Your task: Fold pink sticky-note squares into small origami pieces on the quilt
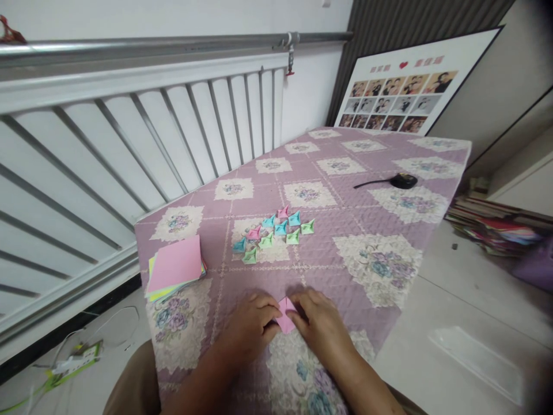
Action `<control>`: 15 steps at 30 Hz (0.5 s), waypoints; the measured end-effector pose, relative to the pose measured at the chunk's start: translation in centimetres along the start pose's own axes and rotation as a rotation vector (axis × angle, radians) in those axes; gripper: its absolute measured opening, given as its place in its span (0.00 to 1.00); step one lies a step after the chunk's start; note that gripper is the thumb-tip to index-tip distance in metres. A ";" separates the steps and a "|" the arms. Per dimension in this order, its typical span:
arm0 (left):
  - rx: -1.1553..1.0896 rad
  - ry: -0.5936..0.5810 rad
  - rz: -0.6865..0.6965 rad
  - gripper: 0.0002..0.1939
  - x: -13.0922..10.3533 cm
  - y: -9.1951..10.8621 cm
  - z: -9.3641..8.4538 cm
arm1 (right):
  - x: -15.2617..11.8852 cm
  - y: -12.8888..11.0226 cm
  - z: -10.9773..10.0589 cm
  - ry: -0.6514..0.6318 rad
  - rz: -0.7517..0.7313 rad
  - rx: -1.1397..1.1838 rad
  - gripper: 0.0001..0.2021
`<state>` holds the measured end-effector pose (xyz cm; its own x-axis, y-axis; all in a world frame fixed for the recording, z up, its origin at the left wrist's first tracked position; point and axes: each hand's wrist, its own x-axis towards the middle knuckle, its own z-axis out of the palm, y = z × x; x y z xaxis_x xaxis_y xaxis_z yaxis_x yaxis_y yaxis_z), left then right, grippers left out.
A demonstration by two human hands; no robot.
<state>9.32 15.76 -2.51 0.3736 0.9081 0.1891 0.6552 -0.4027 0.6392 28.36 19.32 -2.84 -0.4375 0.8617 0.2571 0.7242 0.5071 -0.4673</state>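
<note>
A small piece of folded pink origami paper point(286, 316) lies on the table near its front edge, a crease line showing at its top. My left hand point(253, 323) grips its left corner between thumb and fingers. On the opposite side, my right hand point(317, 320) has its thumb pressed on the paper and its fingers curled over the right edge. Both hands cover the side corners. Beyond them stand several small folded paper boats point(280, 228) in pink, blue and green, grouped in slanting rows.
A stack of square coloured paper point(177, 265), pink on top, lies at the left table edge. A black spoon point(402, 181) rests at the far right of the flowered tablecloth point(259, 276). The white radiator point(173, 132) borders the left side; a photo board point(401, 86) leans behind.
</note>
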 end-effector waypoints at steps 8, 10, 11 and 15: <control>0.058 -0.022 0.019 0.08 0.1 0.5 -0.3 | -0.1 -0.1 0.5 -0.001 -0.090 -0.122 0.06; 0.062 -0.022 0.025 0.07 0.1 0.6 -0.4 | -0.2 -0.1 0.6 -0.002 -0.115 -0.146 0.08; 0.064 -0.025 0.028 0.06 0.0 0.7 -0.4 | -0.3 0.0 0.7 0.002 -0.123 -0.159 0.08; 0.082 -0.025 0.041 0.06 -0.1 0.9 -0.4 | -0.2 -0.1 0.6 0.007 -0.137 -0.206 0.11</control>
<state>9.64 15.39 -1.60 0.4164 0.8881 0.1947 0.6901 -0.4481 0.5683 28.09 19.07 -3.40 -0.5363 0.7841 0.3122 0.7517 0.6120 -0.2457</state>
